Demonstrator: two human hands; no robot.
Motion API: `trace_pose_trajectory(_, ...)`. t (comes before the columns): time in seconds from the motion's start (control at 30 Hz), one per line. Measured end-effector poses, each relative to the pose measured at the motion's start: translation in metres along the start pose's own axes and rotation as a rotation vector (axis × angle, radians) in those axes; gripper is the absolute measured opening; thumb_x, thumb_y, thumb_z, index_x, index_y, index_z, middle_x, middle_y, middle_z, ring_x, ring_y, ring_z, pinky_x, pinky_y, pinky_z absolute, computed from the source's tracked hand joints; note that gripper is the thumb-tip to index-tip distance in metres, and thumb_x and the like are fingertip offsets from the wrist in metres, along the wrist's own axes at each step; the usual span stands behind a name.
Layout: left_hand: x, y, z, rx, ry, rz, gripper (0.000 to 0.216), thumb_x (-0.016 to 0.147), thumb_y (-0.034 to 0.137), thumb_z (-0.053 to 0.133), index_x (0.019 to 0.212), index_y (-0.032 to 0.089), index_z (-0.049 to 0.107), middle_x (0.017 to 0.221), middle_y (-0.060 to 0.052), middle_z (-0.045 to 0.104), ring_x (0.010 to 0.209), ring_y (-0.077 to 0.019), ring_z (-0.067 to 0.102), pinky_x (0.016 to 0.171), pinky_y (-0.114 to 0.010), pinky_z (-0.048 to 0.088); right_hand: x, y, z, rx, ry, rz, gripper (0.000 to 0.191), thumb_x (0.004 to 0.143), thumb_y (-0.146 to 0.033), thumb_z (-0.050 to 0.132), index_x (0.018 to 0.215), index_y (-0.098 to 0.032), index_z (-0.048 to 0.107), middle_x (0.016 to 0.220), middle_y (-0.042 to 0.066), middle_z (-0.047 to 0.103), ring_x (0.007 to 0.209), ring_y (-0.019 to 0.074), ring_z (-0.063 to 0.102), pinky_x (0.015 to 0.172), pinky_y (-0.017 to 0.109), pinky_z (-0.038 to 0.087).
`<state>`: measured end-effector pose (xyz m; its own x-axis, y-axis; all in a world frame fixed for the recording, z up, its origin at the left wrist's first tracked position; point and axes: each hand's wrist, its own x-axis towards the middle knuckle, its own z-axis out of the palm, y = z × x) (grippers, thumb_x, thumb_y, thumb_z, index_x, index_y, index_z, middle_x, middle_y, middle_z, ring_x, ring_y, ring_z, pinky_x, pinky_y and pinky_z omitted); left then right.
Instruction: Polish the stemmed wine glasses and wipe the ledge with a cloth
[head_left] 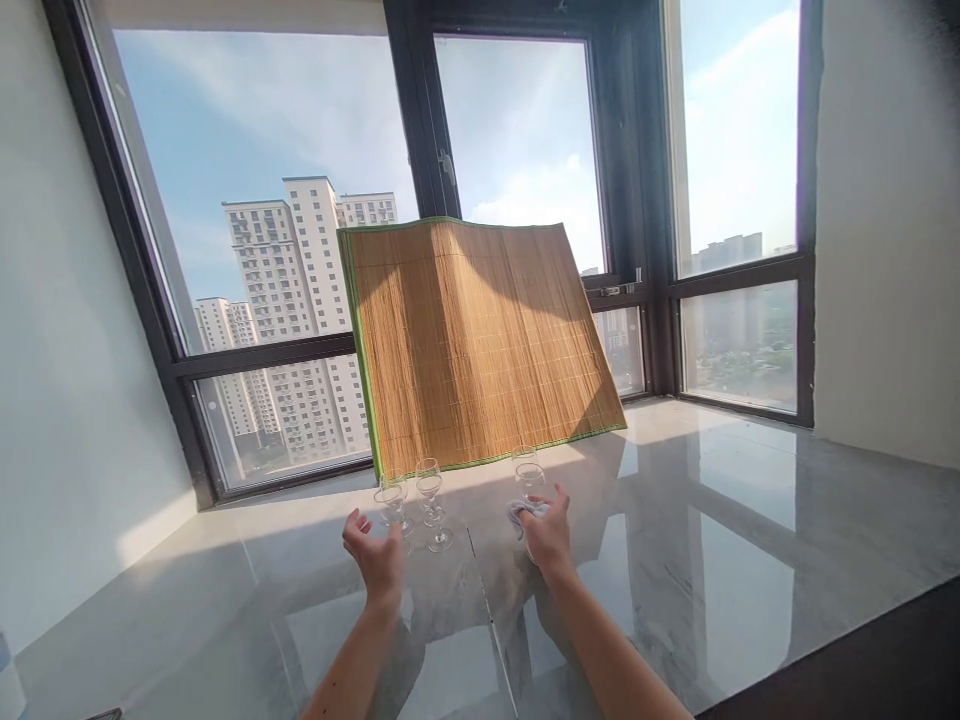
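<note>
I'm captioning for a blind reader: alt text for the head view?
A bare right hand holds a whitish cloth at a clear stemmed glass on a glossy grey surface; the open left hand is near more clear stemmed glasses. A brown, green-edged slatted mat stands before dark-framed windows.

Left hand (379, 566), right hand (551, 537), tapering forearms (611, 640) — all are bare.

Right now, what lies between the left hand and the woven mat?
In the head view, at least one clear drinking glass stands between the left hand and the woven mat.
</note>
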<state>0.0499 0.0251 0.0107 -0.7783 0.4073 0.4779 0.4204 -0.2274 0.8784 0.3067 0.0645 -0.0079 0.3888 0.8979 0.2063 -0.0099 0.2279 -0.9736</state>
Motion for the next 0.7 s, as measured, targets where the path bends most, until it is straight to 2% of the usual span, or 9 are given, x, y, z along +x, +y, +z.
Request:
trace_pose_trajectory(0.1,0.003,-0.009,0.003,-0.017,-0.037,-0.129,0.066,0.065,0.02,0.072,0.121,0.025,0.038,0.12,-0.007,0.046,0.111,-0.0226,0.052,0.094,-0.039,0.046,0.003,0.002,0.001,-0.008,0.016,-0.027,0.09,0.067,-0.038,0.065,0.144,-0.015,0.025,0.111,0.011,0.066,0.078,0.0249,0.066,0.068,0.033,0.05)
trace_pose_trajectory(0.23,0.003,-0.013,0.003,-0.123,-0.134,-0.273,0.058,0.068,0.018,0.069,0.116,0.025,0.038,0.104,-0.004,0.058,0.101,-0.0205,0.06,0.083,-0.033,0.049,0.008,0.007,0.001,-0.027,0.04,-0.032,0.086,0.066,-0.037,0.064,0.141,-0.015,0.029,0.109,0.01,0.067,0.082,0.0247,0.066,0.072,0.033,0.05)
trace_pose_trajectory(0.4,0.001,-0.011,0.002,-0.063,-0.141,-0.265,0.051,0.069,0.016,0.062,0.115,0.024,0.042,0.094,-0.001,0.06,0.084,-0.0184,0.062,0.071,-0.03,0.049,0.018,0.014,-0.001,-0.033,0.034,-0.013,0.086,0.064,-0.039,0.064,0.139,-0.014,0.031,0.104,0.009,0.067,0.083,0.0244,0.066,0.074,0.032,0.049)
trace_pose_trajectory(0.57,0.0,-0.019,0.007,0.01,-0.146,-0.233,0.057,0.064,0.016,0.064,0.117,0.023,0.044,0.104,-0.005,0.058,0.098,-0.021,0.061,0.078,-0.029,0.049,0.021,0.016,-0.002,-0.041,0.066,0.014,0.081,0.062,-0.039,0.066,0.134,-0.016,0.038,0.098,0.007,0.066,0.08,0.0241,0.066,0.074,0.032,0.049)
trace_pose_trajectory(0.7,-0.006,-0.024,0.01,-0.012,-0.275,-0.288,0.063,0.063,0.019,0.067,0.121,0.021,0.044,0.096,-0.005,0.065,0.089,-0.0214,0.066,0.072,-0.029,0.05,0.021,0.017,-0.003,-0.075,0.091,0.009,0.077,0.062,-0.039,0.066,0.131,-0.017,0.04,0.097,0.006,0.063,0.072,0.0221,0.063,0.069,0.031,0.048)
